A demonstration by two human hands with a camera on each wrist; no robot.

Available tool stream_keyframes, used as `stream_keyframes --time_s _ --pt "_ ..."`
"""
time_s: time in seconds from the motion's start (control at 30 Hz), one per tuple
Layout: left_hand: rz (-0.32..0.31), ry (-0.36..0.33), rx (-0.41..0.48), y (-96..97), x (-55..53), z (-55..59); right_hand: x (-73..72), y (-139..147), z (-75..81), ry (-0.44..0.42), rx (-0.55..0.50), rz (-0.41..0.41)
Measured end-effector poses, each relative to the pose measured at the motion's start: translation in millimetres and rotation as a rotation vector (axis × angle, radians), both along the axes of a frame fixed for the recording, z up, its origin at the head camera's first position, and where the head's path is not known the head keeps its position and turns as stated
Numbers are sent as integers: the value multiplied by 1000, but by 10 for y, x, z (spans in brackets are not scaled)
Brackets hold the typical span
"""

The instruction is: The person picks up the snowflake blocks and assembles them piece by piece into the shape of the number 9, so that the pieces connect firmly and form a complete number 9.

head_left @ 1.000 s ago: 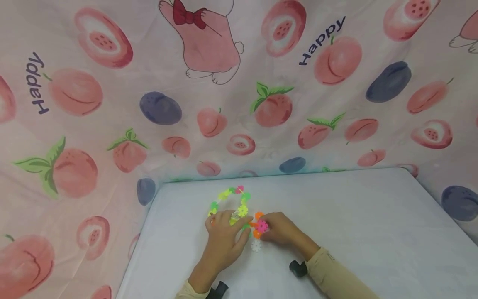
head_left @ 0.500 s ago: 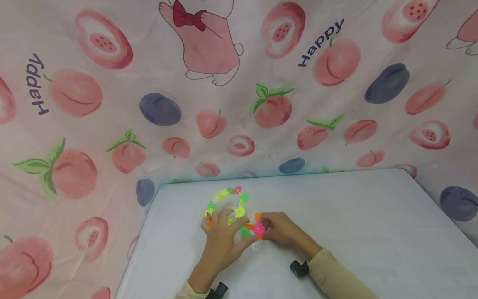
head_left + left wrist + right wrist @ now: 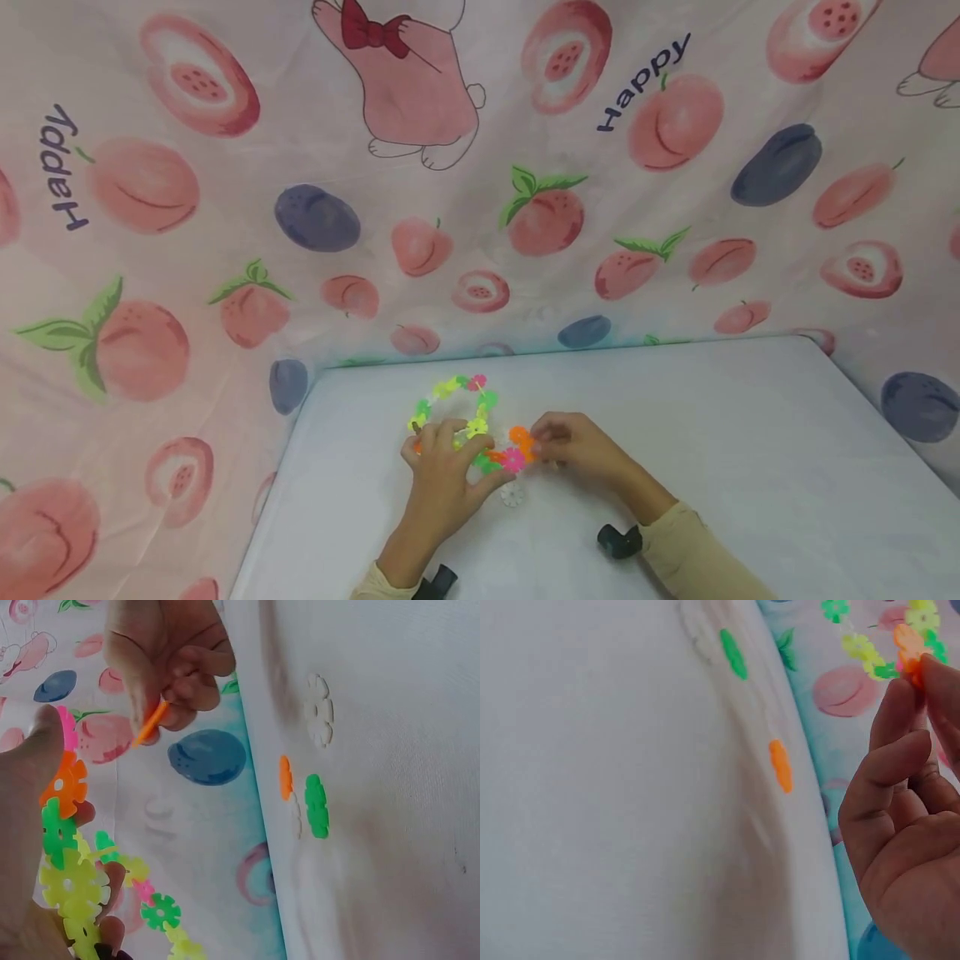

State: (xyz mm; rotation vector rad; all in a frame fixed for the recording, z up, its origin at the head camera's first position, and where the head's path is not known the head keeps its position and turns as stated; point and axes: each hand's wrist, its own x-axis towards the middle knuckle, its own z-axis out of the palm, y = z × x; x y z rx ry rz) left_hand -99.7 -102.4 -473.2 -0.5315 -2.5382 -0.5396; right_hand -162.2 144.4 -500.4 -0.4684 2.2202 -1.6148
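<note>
My left hand [image 3: 442,479] holds a chain of flower-shaped plastic snowflake discs [image 3: 71,881], pinching near its pink disc [image 3: 513,459] with thumb and fingers. The chain loops in yellow, green and pink beyond the knuckles. Just right of the pink end, my right hand [image 3: 581,446] pinches an orange snowflake disc [image 3: 152,724] between thumb and forefinger. From the left wrist view, that disc is apart from the chain. The left fingers hide part of the loop.
Loose discs lie on the white table [image 3: 712,458]: a white disc [image 3: 319,710], a green disc [image 3: 317,806] and an orange disc [image 3: 780,766]. A fruit-patterned cloth [image 3: 450,192] hangs behind the table's far edge.
My right hand has drawn a little to the right, away from the pink disc, with an orange disc in its fingers. The left hand has shifted slightly left with the chain.
</note>
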Motion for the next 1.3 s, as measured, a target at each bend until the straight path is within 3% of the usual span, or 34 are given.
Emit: stream_keyframes --time_s 0.3,0.77,1.3 --pt "9 -18 -8 -16 1 -2 44 27 133 1 -91 31" --pt "17 -29 9 -27 13 26 91 2 239 38 -138 68" --pt "1 -32 27 -31 19 25 94 1 255 84 -164 105"
